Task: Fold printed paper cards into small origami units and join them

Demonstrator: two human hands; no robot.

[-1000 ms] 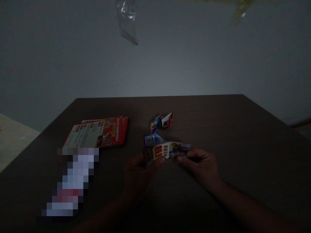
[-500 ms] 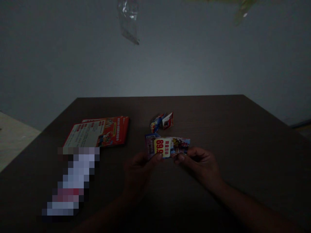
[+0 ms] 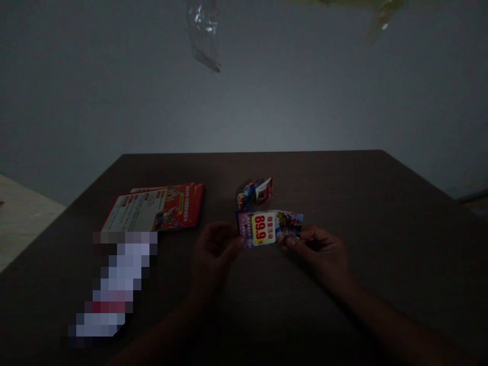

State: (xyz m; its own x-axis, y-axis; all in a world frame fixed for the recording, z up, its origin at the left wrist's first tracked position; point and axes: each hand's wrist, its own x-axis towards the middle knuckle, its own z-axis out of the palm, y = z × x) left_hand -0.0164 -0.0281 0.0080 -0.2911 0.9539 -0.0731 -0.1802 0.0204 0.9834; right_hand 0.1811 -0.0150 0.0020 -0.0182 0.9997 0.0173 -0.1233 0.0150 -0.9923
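Observation:
A small printed leaflet (image 3: 264,230), with a yellow block reading 89.9 and a colourful picture, is held up over the dark table. My right hand (image 3: 322,254) pinches its lower right part between thumb and fingers. At the left edge, the thumb of my left hand (image 3: 215,251) overlaps the paper and its fingers curl close behind. Just beyond the leaflet lie a crumpled blue wrapper (image 3: 246,195) and a small folded red and white paper (image 3: 264,191).
Red printed cards or booklets (image 3: 179,206) lie stacked at the left of the table (image 3: 343,183). A pixelated, blurred-out oblong thing (image 3: 120,284) is nearer me. A clear plastic bag (image 3: 206,35) hangs against the wall behind.
The leaflet has shifted slightly right and now lies flatter to view, its whole price showing. My left thumb has slid from the price block back to the left edge.

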